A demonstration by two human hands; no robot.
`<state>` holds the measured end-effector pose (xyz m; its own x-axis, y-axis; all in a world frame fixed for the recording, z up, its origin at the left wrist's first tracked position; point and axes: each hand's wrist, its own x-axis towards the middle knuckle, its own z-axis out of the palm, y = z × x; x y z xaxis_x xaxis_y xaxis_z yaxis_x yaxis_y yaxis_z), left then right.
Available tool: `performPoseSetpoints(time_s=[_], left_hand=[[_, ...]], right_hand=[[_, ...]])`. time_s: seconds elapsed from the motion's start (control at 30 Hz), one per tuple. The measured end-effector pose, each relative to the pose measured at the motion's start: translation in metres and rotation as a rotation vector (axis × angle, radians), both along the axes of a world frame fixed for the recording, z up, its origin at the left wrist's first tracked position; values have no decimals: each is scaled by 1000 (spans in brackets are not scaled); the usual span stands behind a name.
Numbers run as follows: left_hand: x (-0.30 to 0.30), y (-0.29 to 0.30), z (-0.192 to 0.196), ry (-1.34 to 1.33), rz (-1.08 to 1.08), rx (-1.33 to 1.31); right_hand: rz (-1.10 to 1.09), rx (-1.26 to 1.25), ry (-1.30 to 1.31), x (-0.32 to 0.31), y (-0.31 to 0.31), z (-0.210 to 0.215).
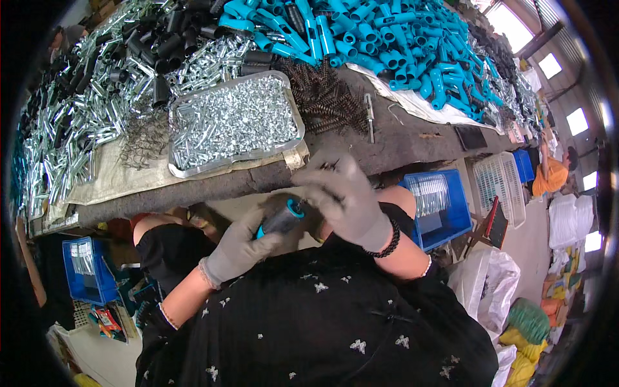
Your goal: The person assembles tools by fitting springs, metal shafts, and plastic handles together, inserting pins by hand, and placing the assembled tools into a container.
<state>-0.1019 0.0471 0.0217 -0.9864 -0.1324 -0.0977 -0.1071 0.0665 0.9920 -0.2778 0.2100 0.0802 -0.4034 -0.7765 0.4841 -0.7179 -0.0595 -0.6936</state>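
My left hand (240,246), in a grey glove, grips a short black tube with a blue plastic end (284,217), held below the table edge above my lap. My right hand (340,193), also gloved, is bent over the blue end of that tube, fingertips pinched at its tip; whatever small part it pinches is hidden. Just beyond my hands, a metal tray (193,169) full of small shiny metal pieces rests on the workbench. A heap of dark coil springs (325,100) lies to the tray's right.
The workbench (412,138) carries piles of blue plastic fittings (387,39), black tubes (161,39) and silvery tubes (71,129). Blue crates stand at my right (442,209) and lower left (87,271). A person in orange (553,174) sits far right beside white sacks.
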Motion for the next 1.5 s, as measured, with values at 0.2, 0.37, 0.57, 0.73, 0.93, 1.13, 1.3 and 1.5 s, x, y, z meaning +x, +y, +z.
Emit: performPoseSetpoints(time_s=[0.2, 0.37, 0.57, 0.73, 0.93, 1.13, 1.3, 1.5], left_hand=[[0, -6, 11, -24, -18, -160], [12, -13, 17, -70, 79, -120], [2, -26, 31, 138, -24, -793], [7, -30, 26, 64, 52, -391], [26, -51, -16, -25, 64, -336], [49, -48, -21, -96, 229, -52], [46, -45, -31, -129, 222, -152], [29, -28, -9, -121, 220, -89]], right_hand=[[-38, -27, 207, 22, -3, -12], [241, 32, 17, -4, 6, 0], [230, 544, -251, -6, 1, 18], [295, 348, -86, -52, -12, 43], [-1012, 114, 270, -298, 48, 30], [-1261, 779, 51, -379, 85, 28], [-1058, 661, -98, -422, 121, -10], [-758, 116, -421, -333, 106, 33]])
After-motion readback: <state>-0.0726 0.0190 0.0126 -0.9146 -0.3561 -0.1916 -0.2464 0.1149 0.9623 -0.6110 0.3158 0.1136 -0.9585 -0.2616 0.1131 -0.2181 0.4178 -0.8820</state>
